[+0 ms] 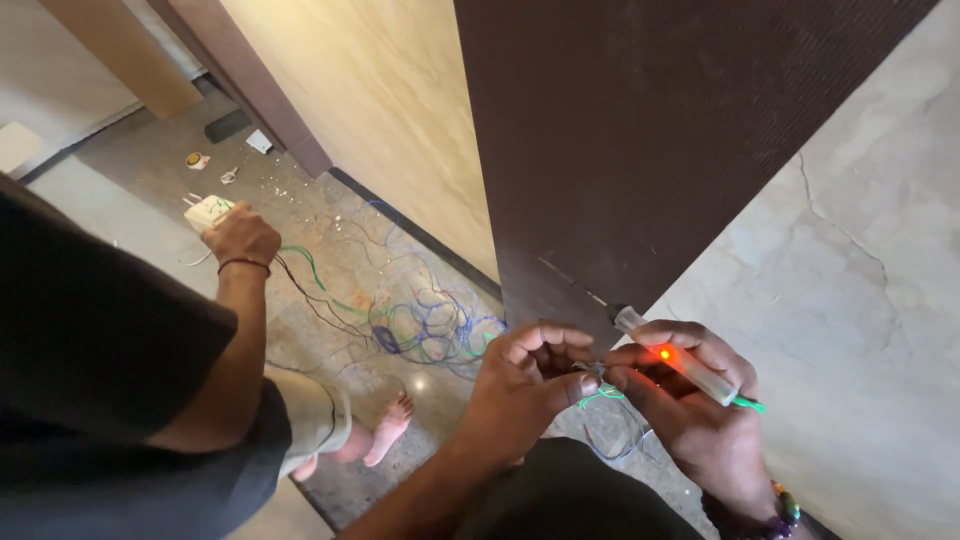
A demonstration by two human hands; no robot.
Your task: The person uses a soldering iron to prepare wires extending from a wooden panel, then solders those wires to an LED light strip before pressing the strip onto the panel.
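Observation:
My right hand (pixel 705 410) grips a clear-handled tester screwdriver (pixel 672 358) whose lamp glows orange-red. Its fingers also pinch thin wire ends. My left hand (pixel 525 385) pinches the same wire ends (pixel 592 372) right next to it, with a green wire (pixel 600 395) trailing below. Both hands are close to a dark brown panel (pixel 640 130). Another person stands at the left in a dark shirt, and that person's hand (pixel 242 238) holds a white plug box (pixel 207 210) from which wires run across the floor.
A tangle of blue, green and black wires (pixel 430 325) lies on the speckled floor beside a beige wall (pixel 390 110). The other person's bare foot (pixel 388 428) stands nearby. Small scraps and bits (pixel 258 142) lie on the floor farther back. A grey cracked wall (pixel 860 260) is at right.

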